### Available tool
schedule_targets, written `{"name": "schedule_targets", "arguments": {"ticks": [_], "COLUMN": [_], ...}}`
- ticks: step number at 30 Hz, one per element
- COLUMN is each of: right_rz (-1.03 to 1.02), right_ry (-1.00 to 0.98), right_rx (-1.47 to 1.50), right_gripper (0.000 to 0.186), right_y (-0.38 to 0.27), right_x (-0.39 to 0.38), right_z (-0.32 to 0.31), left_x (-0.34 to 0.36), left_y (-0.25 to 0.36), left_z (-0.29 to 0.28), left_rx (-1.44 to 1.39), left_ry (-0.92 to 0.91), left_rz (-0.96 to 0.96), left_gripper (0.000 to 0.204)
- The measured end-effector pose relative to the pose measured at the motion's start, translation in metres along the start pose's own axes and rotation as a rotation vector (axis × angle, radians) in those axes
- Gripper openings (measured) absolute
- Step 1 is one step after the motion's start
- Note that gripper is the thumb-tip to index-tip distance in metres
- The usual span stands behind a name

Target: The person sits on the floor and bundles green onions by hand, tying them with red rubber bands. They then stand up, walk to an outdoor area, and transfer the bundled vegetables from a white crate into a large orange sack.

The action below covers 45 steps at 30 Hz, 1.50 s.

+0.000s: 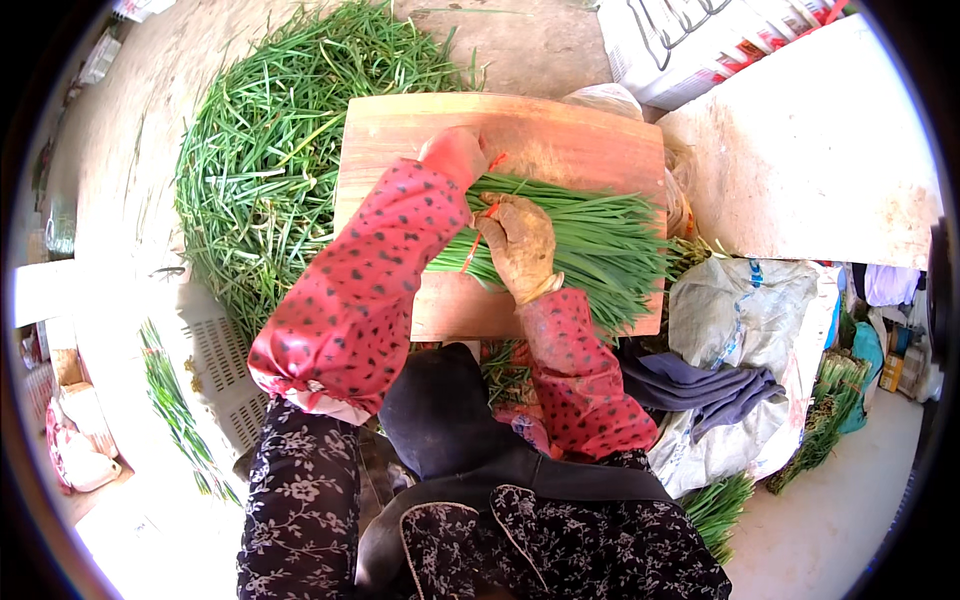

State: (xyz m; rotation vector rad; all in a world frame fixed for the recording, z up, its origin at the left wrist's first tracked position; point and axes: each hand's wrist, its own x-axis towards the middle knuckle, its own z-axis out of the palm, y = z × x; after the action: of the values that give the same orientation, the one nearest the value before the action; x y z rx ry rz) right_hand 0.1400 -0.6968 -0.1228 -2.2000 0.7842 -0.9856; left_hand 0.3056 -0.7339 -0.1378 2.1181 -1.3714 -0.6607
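A wooden board (430,310) holds a broad bundle of long green leafy stalks (610,250), lying sideways. My left hand (455,152), in a pink glove, is curled at the bundle's upper left; its fingertips are partly hidden, with an end of red tie beside them. My right hand (515,240), in a soiled yellowish glove, pinches a thin red tie (467,260) over the stalks, whose loose end hangs down across them. Pink spotted sleeves cover both forearms.
Loose greens (260,140) heap left of the board, above a grey perforated crate (215,370). At right are a pale slab (800,140), white sacks (725,320), dark cloth (700,390) and more bundled greens (820,420). A white container (660,40) stands at the top right.
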Motion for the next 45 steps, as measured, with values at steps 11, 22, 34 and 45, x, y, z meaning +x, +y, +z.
{"name": "schedule_targets", "arguments": {"ticks": [11, 22, 34, 45], "right_rz": [0.074, 0.372, 0.705, 0.757], "right_ry": [0.01, -0.289, -0.697, -0.71], "right_rx": [-0.066, -0.036, -0.126, -0.295], "right_gripper": [0.012, 0.026, 0.03, 0.03], "right_y": [0.013, 0.0, 0.013, 0.006], "right_x": [-0.012, 0.015, 0.052, 0.056], "right_z": [-0.005, 0.002, -0.003, -0.007], "left_x": [0.0, -0.019, -0.011, -0.015], "left_y": [0.02, -0.026, -0.028, -0.013], "left_z": [0.031, -0.016, 0.002, 0.005], "left_rx": [0.248, -0.339, -0.325, -0.172], "left_ry": [-0.098, -0.358, -0.337, -0.247], "left_rz": [0.018, -0.1, -0.083, -0.092], "left_gripper": [0.032, 0.01, 0.014, 0.022]}}
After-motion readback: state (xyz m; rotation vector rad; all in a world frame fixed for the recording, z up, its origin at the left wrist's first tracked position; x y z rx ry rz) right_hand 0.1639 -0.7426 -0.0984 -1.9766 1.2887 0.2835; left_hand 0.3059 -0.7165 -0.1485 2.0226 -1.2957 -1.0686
